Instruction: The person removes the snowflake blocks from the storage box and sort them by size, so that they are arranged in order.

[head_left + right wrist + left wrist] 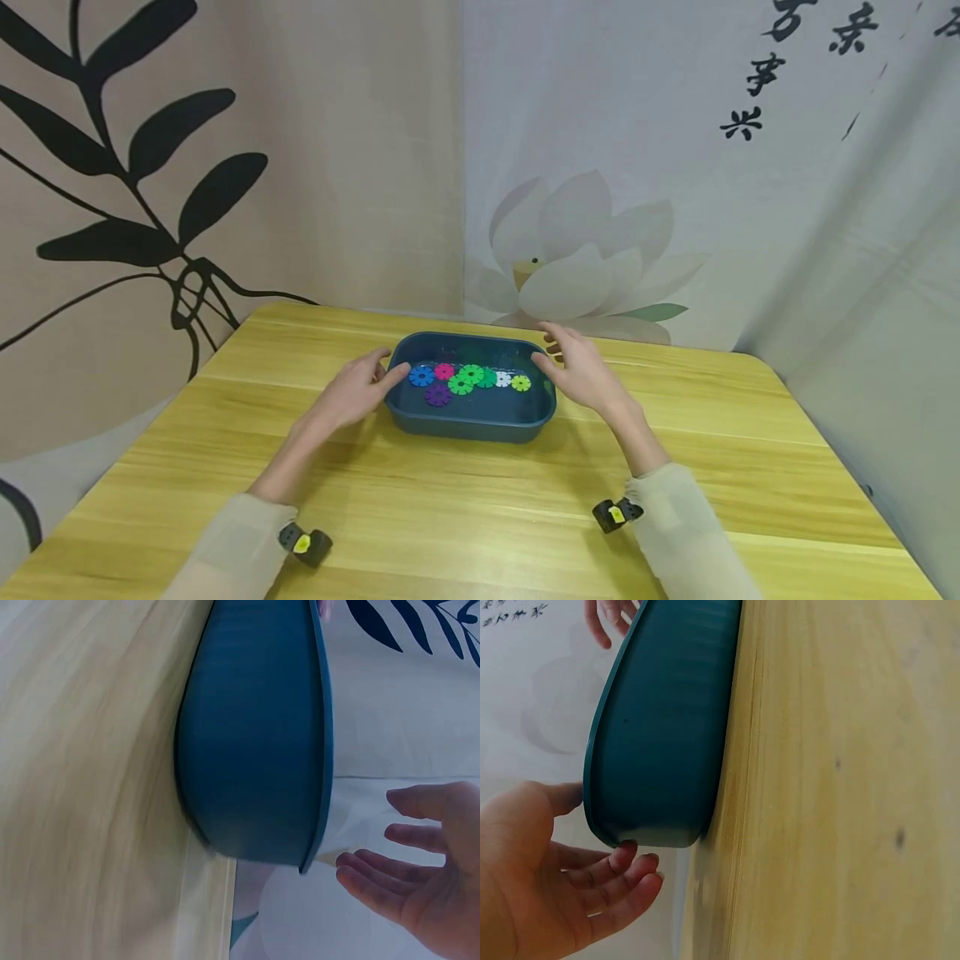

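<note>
A dark blue-green plastic basin [465,427] stands on the wooden table. Inside it, toward the far side, lie several notched plastic discs: blue [421,377], purple [438,395], pink [444,372], green [471,374], white [503,379] and yellow-green [521,382]. My left hand [352,390] is at the basin's left end, its thumb over the rim and its loosely bent fingers along the outside. In the left wrist view a fingertip meets the rim's corner. By the right end, my right hand [585,371] has its fingers spread, apart from the rim in the right wrist view.
The wooden table [450,517] extends on all sides of the basin. Behind it hangs a pale cloth backdrop [360,167] with printed leaves, a lotus and dark characters. A small black device [306,543] is on my left sleeve, another device [617,514] on the right.
</note>
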### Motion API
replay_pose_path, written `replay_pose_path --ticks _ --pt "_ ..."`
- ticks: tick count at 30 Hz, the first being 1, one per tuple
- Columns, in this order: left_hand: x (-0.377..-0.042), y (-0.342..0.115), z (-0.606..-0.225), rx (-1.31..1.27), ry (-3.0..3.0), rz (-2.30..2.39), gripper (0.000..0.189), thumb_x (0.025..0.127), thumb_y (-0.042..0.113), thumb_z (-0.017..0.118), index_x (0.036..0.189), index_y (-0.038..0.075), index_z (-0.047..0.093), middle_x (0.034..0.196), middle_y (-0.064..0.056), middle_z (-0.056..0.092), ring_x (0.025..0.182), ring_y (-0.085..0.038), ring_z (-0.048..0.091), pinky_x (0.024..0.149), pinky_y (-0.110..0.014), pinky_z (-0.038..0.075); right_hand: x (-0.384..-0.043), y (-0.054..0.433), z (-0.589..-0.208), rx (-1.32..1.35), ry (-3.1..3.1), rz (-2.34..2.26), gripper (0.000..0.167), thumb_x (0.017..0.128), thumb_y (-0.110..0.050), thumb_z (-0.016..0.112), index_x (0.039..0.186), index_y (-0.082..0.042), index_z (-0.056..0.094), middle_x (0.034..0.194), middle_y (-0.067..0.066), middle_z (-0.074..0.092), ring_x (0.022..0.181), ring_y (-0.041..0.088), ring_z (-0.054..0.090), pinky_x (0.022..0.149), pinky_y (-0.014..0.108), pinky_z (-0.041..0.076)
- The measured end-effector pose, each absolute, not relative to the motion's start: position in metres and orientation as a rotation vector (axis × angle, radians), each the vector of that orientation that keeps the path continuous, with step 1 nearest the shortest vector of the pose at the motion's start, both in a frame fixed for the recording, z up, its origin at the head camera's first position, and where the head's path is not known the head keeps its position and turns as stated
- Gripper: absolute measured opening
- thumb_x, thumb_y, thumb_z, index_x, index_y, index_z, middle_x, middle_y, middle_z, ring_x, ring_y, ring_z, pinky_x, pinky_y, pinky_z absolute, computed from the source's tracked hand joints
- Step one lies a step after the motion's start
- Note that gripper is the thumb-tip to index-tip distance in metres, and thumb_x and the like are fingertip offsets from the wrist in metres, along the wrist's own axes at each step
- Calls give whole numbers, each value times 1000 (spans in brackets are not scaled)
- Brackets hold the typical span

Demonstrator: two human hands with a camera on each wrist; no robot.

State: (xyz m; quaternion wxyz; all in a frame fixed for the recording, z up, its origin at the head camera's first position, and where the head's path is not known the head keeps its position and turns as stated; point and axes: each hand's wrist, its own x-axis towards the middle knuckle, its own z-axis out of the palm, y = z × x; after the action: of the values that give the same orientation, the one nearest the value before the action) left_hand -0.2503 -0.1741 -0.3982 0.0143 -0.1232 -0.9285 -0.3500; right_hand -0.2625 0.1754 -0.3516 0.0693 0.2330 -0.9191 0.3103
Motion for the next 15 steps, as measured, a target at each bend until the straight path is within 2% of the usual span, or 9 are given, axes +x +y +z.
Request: replay_pose_path --ticks 7,15 --pt "-253 -174 -399 -381 -2869 -1147 68 106 45 48 146 -11 41 86 -9 60 68 -19 54 67 -34 46 -266 157 -358 717 -2787 996 46 100 -14 63 142 1 51 123 23 63 104 31 67 90 45 56" --pt "-257 -173 -401 -379 -2833 -1208 57 107 34 51 142 -11 45 83 -9 59 69 -19 53 67 -35 46 -271 139 -369 622 -2855 1095 42 101 -17 62 139 1 55 120 19 65 105 30 65 93 45 53"
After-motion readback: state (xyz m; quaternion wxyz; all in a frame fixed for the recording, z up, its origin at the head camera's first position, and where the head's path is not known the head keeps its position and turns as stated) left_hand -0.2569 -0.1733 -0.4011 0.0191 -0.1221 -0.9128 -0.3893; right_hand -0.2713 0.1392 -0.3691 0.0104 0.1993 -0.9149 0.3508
